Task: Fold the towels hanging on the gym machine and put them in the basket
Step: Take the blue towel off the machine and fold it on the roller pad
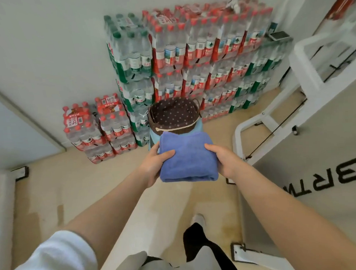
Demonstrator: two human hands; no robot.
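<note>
Level, folded towel [187, 154] lies crosswise between left hand [154, 164] and right hand [224, 159].

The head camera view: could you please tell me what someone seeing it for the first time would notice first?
Most striking is the folded blue towel at centre, held at either side by the left hand and right hand. Just beyond it stands a dark basket with a dotted lining. Behind, a wall of shrink-wrapped water bottle packs is stacked against the white wall, with a white machine frame at the right.
</note>
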